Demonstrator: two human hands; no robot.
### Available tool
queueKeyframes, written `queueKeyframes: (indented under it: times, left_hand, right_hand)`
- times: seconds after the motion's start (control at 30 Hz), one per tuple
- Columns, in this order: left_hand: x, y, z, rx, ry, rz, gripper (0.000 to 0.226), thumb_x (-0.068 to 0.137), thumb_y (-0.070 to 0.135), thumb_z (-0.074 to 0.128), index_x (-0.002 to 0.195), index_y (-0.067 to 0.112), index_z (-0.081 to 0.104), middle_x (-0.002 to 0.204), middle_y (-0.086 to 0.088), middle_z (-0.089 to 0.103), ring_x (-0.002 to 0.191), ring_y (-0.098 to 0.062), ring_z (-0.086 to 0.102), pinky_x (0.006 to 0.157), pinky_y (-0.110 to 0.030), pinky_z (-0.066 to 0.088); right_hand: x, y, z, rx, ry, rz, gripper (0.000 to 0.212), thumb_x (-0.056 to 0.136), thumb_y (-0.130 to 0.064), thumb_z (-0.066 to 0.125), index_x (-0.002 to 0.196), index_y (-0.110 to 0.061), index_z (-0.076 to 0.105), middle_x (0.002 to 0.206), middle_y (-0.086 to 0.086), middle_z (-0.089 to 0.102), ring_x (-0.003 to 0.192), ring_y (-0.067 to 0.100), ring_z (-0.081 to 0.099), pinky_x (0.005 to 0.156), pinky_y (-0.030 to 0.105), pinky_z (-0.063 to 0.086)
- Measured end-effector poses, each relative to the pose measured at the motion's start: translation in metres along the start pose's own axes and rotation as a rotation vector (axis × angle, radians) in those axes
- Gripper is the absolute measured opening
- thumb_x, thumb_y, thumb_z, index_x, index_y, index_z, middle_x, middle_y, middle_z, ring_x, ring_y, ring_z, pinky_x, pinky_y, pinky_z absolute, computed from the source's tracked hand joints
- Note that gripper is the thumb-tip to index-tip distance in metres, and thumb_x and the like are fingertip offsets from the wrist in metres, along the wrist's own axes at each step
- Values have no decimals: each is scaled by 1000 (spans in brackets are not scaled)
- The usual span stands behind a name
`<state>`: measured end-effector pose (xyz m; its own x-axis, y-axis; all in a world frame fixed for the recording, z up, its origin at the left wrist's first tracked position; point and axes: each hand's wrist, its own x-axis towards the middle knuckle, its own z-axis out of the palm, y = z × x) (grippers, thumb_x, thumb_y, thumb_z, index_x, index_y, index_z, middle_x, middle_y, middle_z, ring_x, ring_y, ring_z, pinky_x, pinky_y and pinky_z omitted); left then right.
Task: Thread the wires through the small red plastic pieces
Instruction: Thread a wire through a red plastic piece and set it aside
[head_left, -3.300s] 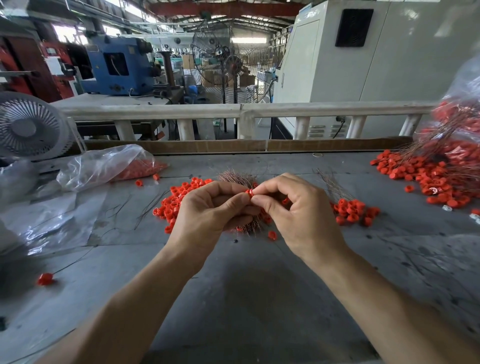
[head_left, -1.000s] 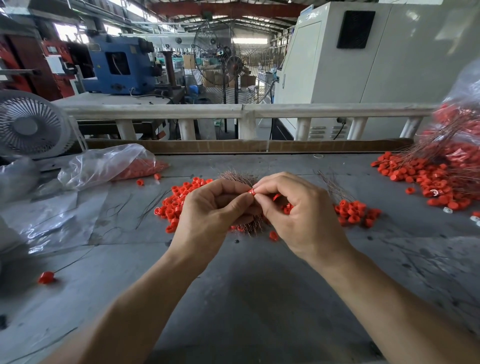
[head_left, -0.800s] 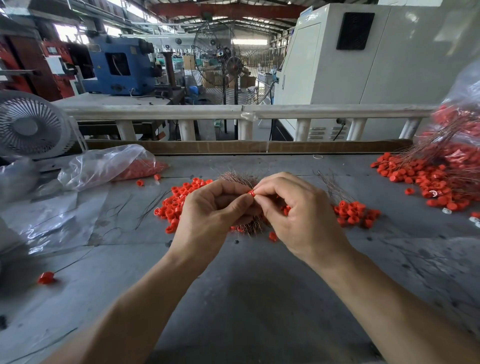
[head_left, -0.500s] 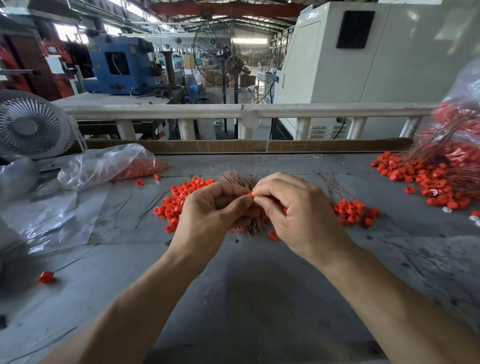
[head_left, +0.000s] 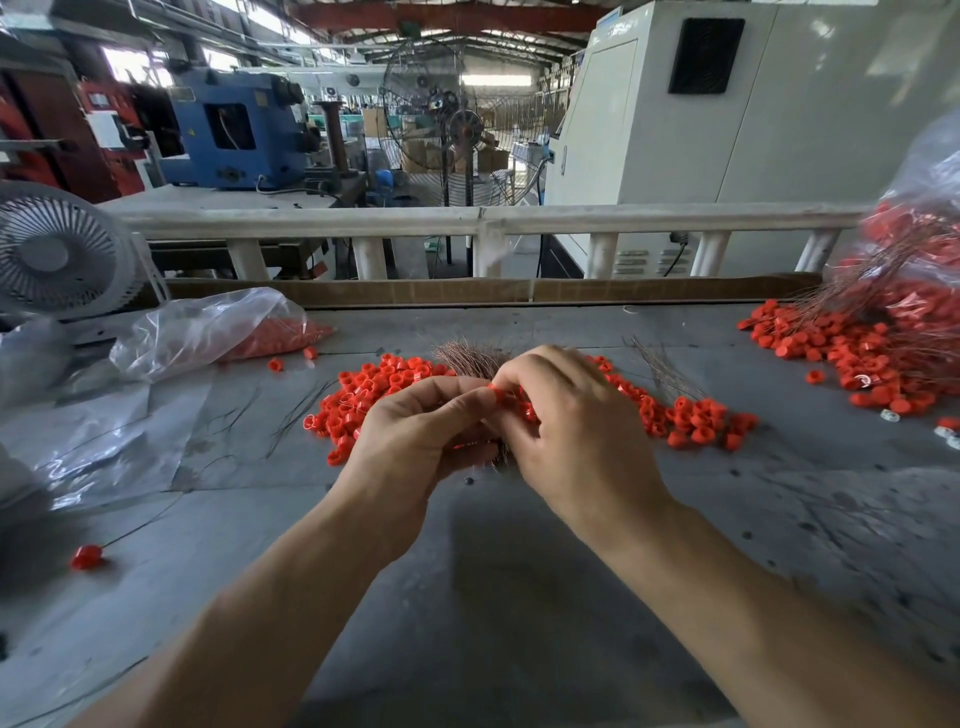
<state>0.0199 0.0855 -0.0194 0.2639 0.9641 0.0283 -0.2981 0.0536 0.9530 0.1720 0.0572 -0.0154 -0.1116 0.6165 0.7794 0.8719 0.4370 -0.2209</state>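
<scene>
both hands meet above the worktop: left hand pinches a red piece, right hand curled around it, wire hidden. advised: steady the piece, feed the wire straight.

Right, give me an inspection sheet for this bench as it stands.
Surface: grey bench top, scuffed, with stray wire bits.
Job's things: loose red caps heaped behind the hands; a wire bundle sticks up behind the left hand; a red cap is pinched between both hands.
Clutter: plastic bag holding caps at left; finished caps on wires piled at right; one threaded cap lies alone near the left edge.
Fingers: left hand and right hand curled, meeting at the cap.
Cables: nothing seen on the bench.
Surroundings: desk fan, railing, factory machines beyond.
</scene>
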Motion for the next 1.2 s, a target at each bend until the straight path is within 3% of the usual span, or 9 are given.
queueKeyframes:
  times: [0.1, 0.2, 0.3, 0.5, 0.73, 0.87, 1.0, 1.2]
  left_hand:
    - [0, 2, 0, -14, -19, -27, 31, 74, 20, 76, 101, 4, 74, 92, -18, 73, 90, -29, 66, 86, -41, 56]
    - [-2, 4, 0, -38, -34, -41, 26, 77, 20, 74, 98, 4, 75, 96, -19, 73, 94, -30, 67, 96, -49, 52]
    - [-2, 4, 0, -32, -28, -48, 25, 78, 18, 72, 98, 3, 75, 99, -22, 73, 97, -32, 67, 104, -56, 47]
    - [-2, 5, 1, -24, -37, -38, 25, 77, 16, 72, 96, 1, 74, 96, -22, 73, 91, -30, 69, 104, -57, 46]
    - [-2, 5, 0, -52, -80, -64, 30, 82, 19, 70, 104, -1, 72, 96, -19, 73, 85, -24, 69, 90, -46, 53]
    - [-1, 6, -3, -59, -66, -51, 28, 81, 19, 72, 104, 3, 73, 91, -13, 71, 81, -20, 65, 78, -35, 56]
    - [0, 5, -3, -61, -58, -26, 35, 77, 16, 73, 108, -1, 72, 87, -15, 68, 78, -18, 65, 73, -31, 57]
    - [2, 5, -5, -89, -33, -5, 27, 75, 10, 72, 101, 0, 71, 85, -12, 70, 77, -18, 67, 69, -27, 59]
  right_hand:
    - [0, 2, -1, 65, -18, 42, 12, 88, -17, 77, 92, -15, 66, 90, -6, 62, 87, 14, 57, 72, 25, 47]
    - [2, 5, -4, 101, -15, 66, 11, 88, -15, 76, 91, -14, 65, 90, -7, 62, 86, 12, 57, 75, 18, 43]
    - [2, 6, -6, 95, -33, 50, 10, 90, -16, 74, 89, -14, 64, 89, -7, 60, 86, 13, 55, 75, 22, 44]
    - [2, 7, -8, 82, -20, 11, 10, 92, -12, 71, 85, -11, 63, 85, -4, 60, 84, 16, 54, 74, 29, 46]
    - [3, 8, -7, 62, 12, -59, 12, 91, -11, 72, 82, -9, 64, 82, 0, 62, 83, 19, 54, 75, 32, 47]
    - [5, 10, -9, 56, -5, -61, 9, 89, -23, 77, 90, -15, 72, 91, -3, 61, 88, 18, 56, 74, 27, 47]
    - [2, 9, -7, 72, -43, -23, 10, 92, -22, 74, 102, -20, 72, 90, -7, 62, 81, 12, 60, 67, 30, 52]
    - [2, 11, -3, 170, -76, 23, 19, 91, -22, 75, 109, -17, 71, 99, -8, 66, 89, 6, 61, 79, 15, 47]
